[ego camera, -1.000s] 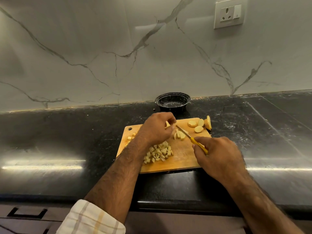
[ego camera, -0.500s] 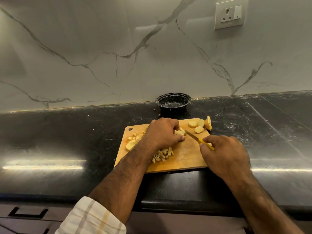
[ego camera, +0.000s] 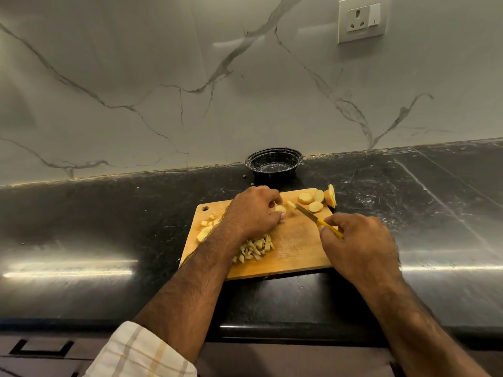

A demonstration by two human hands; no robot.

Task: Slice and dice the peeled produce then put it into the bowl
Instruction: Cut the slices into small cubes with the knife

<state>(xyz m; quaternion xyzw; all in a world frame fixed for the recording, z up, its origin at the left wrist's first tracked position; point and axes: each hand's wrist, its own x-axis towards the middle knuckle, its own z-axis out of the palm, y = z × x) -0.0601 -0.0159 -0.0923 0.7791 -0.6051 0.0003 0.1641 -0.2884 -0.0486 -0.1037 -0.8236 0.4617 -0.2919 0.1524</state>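
Marble-veined wall and black worktop (ego camera: 109,213) are framing a wooden board (ego camera: 296,248). Near its far edge a pale, firm, probably slippery produce piece (ego camera: 279,208) is being pinched by the left hand (ego camera: 253,213); it is best held behind the cut. A knife (ego camera: 313,217) is being gripped by the right hand (ego camera: 356,246). Dice (ego camera: 255,248) are lying mid-board, slices (ego camera: 315,201) at the far right corner, the bowl (ego camera: 273,165) beyond.

Dim, warm light; long white glare streaks lie on the glossy black stone counter (ego camera: 81,235) either side of the fingers; wide-angle bending at edges.

Scored wooden cutting board (ego camera: 296,248) on a glossy black stone counter (ego camera: 81,227).
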